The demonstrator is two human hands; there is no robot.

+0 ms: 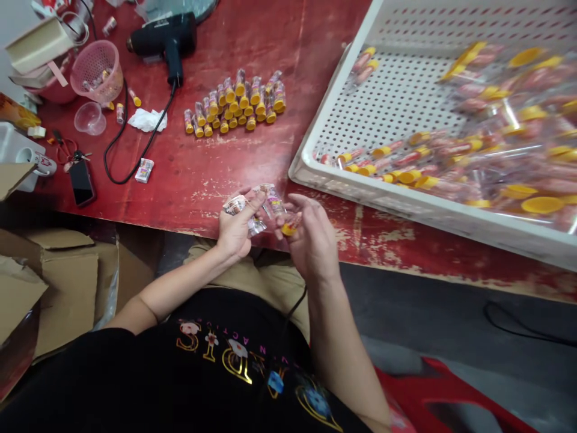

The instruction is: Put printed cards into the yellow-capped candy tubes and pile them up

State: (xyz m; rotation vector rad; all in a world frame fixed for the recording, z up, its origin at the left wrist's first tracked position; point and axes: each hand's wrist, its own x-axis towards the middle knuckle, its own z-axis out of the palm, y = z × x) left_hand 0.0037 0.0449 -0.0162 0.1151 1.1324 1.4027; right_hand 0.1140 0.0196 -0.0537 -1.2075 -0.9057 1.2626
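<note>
My left hand (235, 233) is closed over a small bunch of printed clear plastic sleeves (235, 205), its thumb lying on top. Just right of it, my right hand (315, 237) has its fingers bent round a small yellow-capped tube (289, 228). Printed film shows around the upper part of this tube, between the two hands; how far it covers the tube is partly hidden by the fingers. Both hands are at the table's front edge. Beyond them, a group of wrapped tubes (240, 84) with yellow caps stands packed together.
On the right, a white perforated crate (311, 141) contains many yellow-capped tubes. A black heat gun (164, 39) lies at the back left, its cord looping forward. Around it are a pink basket (97, 72), a clear cup (90, 118), a phone (82, 182) and a bundle of labels (144, 171).
</note>
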